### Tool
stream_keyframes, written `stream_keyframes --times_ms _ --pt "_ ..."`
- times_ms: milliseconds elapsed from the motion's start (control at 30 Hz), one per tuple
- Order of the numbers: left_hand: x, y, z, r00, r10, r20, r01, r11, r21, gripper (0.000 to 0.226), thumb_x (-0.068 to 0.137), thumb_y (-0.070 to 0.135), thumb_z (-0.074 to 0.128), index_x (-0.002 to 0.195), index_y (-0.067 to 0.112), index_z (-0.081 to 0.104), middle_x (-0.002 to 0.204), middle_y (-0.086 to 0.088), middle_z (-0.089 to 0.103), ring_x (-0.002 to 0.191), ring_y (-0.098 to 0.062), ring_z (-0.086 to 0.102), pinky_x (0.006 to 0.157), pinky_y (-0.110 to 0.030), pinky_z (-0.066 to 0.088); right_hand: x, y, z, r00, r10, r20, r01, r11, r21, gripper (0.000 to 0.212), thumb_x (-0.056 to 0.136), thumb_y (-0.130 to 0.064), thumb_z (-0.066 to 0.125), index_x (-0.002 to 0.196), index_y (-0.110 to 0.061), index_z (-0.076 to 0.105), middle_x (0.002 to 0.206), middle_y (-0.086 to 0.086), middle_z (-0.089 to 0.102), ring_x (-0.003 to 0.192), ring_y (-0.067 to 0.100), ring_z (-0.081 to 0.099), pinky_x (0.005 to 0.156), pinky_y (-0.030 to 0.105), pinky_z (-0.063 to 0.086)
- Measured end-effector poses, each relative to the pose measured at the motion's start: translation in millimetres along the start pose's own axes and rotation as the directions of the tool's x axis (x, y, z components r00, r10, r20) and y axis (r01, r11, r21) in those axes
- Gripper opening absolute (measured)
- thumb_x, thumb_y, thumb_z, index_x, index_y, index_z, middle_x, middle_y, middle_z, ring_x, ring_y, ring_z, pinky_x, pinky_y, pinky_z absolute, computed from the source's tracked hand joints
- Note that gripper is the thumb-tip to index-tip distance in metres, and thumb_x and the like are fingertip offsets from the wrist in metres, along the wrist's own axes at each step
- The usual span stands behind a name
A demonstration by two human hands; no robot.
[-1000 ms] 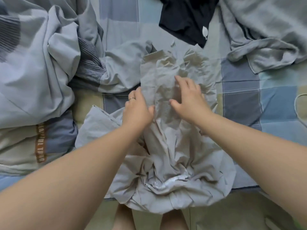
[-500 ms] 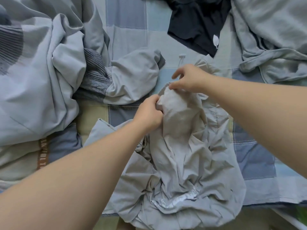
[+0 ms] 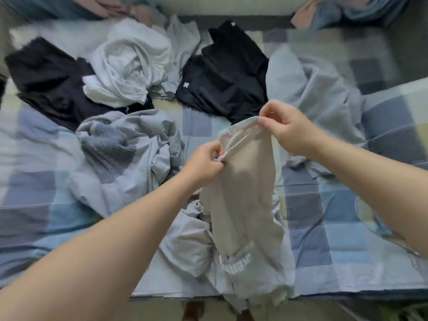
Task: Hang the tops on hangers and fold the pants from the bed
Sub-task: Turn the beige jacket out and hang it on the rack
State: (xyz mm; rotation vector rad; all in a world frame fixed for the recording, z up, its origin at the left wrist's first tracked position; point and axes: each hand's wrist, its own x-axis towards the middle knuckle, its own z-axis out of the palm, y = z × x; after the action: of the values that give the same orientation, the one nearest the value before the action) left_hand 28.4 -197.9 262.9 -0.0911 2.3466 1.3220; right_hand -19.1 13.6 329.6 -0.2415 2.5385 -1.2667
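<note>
Two hands are pinching the far end of the beige pants (image 3: 245, 193), which are hanging lifted above the near edge of the bed (image 3: 324, 216), their lower part trailing onto a crumpled grey cloth (image 3: 185, 246) there. The lettered band (image 3: 236, 256) low down is looking like a waistband, so the held end is probably a leg hem. By my reading the folding step is under way, with the person finding the edges and pulling the piece straight. The next move is likely calling for spreading the hands apart to open the hem, shaking out the creases and laying the pants flat on the checked cover with the legs matched.

The left hand (image 3: 203, 161) is clenching a bunched bit of the fabric between thumb and curled fingers, lower and nearer the body. The right hand (image 3: 287, 128) is pinching the top edge between thumb and forefinger, higher and farther out. Both forearms are reaching forward over the bed. A black top (image 3: 227, 82) and a white top (image 3: 129, 66) are lying well beyond, waiting
</note>
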Motion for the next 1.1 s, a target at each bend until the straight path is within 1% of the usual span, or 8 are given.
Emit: stream_keyframes --times_ms 133,267,367,467,533,633,833,1100 --pt "-37.2 131.1 -70.1 0.97 0.209 -0.126 -0.21 0.978 0.01 0.024 0.08 0.011 0.062 0.068 0.019 0.043 0.082 0.002 0.05 0.063 -0.012 0.042 0.059 -0.03 0.036 -24.0 -124.6 -102.9 0.973 -0.204 -0.111 0.206 0.979 0.003 0.024 0.098 -0.001 0.057 0.081 -0.018 0.056 0.058 -0.022 0.058 0.051 -0.004 0.047 0.053 0.009 0.035" --pt "-80.8 245.6 -119.9 0.882 0.419 -0.219 -0.424 0.906 0.026 0.03 0.082 0.006 0.071 0.066 0.02 0.05 0.123 0.004 0.058 0.102 -0.009 0.058 0.082 -0.02 0.04 -64.0 -226.0 -180.6 0.915 -0.361 -0.178 0.363 0.931 -0.024 0.014 0.097 -0.001 0.06 0.086 -0.011 0.062 0.073 0.0 0.06 0.064 0.013 0.049 0.062 0.032 0.04" --pt "-115.3 316.0 -145.9 0.789 0.549 -0.277 -0.572 0.82 -0.006 0.026 0.081 0.007 0.076 0.091 0.02 0.055 0.135 0.009 0.053 0.123 -0.008 0.051 0.089 -0.02 0.041 -99.6 -284.8 -218.3 0.864 -0.473 -0.171 0.46 0.881 -0.11 0.014 0.096 -0.003 0.061 0.087 -0.013 0.064 0.072 -0.001 0.061 0.064 0.013 0.051 0.064 0.028 0.043" --pt "-148.4 364.9 -160.8 0.735 0.637 -0.232 -0.657 0.754 -0.013 0.043 0.082 0.009 0.079 0.114 0.027 0.057 0.122 0.006 0.063 0.112 -0.007 0.058 0.084 -0.013 0.045 -131.0 -320.8 -243.1 0.821 -0.544 -0.174 0.52 0.838 -0.167 0.014 0.095 -0.004 0.061 0.087 -0.015 0.065 0.075 0.006 0.065 0.066 0.017 0.054 0.065 0.028 0.044" --pt "-165.7 381.6 -159.6 0.717 0.669 -0.195 -0.682 0.731 -0.002 0.015 0.086 0.009 0.075 0.094 0.012 0.064 0.087 -0.005 0.066 0.079 -0.013 0.06 0.072 -0.028 0.049 -146.9 -332.4 -254.5 0.788 -0.58 -0.207 0.552 0.814 -0.18 0.013 0.095 -0.005 0.063 0.086 -0.015 0.065 0.079 0.009 0.063 0.07 0.02 0.053 0.069 0.031 0.044" --pt "-180.4 387.9 -148.8 0.673 0.694 -0.257 -0.716 0.698 0.012 0.027 0.089 0.017 0.065 0.068 0.01 0.05 0.059 0.01 0.042 0.055 -0.009 0.039 0.053 -0.024 0.033 -165.9 -329.1 -266.8 0.761 -0.59 -0.269 0.568 0.807 -0.16 0.01 0.093 -0.005 0.067 0.085 -0.011 0.064 0.07 -0.002 0.055 0.065 0.015 0.047 0.064 0.028 0.039" --pt "-203.2 388.0 -116.1 0.61 0.715 -0.341 -0.776 0.627 -0.074 0.023 0.093 0.008 0.061 0.073 0.019 0.063 0.057 0.009 0.042 0.05 -0.005 0.034 0.045 -0.016 0.028 -193.8 -278.4 -263.1 0.827 -0.507 -0.243 0.519 0.854 -0.016 0.018 0.087 -0.011 0.077 0.079 -0.011 0.061 0.058 0.001 0.045 0.055 0.014 0.037 0.052 0.022 0.032" --pt "-207.7 344.6 -42.0 0.757 0.553 -0.348 -0.651 0.681 -0.334 0.017 0.097 0.004 0.057 0.082 0.0 0.062 0.075 -0.011 0.044 0.072 -0.021 0.036 0.059 -0.03 0.028 -207.7 -115.7 -183.8 0.986 -0.157 -0.05 0.161 0.982 0.099 0.037 0.091 -0.013 0.071 0.064 -0.011 0.047 0.058 -0.011 0.04 0.053 0.004 0.035 0.052 0.02 0.028"
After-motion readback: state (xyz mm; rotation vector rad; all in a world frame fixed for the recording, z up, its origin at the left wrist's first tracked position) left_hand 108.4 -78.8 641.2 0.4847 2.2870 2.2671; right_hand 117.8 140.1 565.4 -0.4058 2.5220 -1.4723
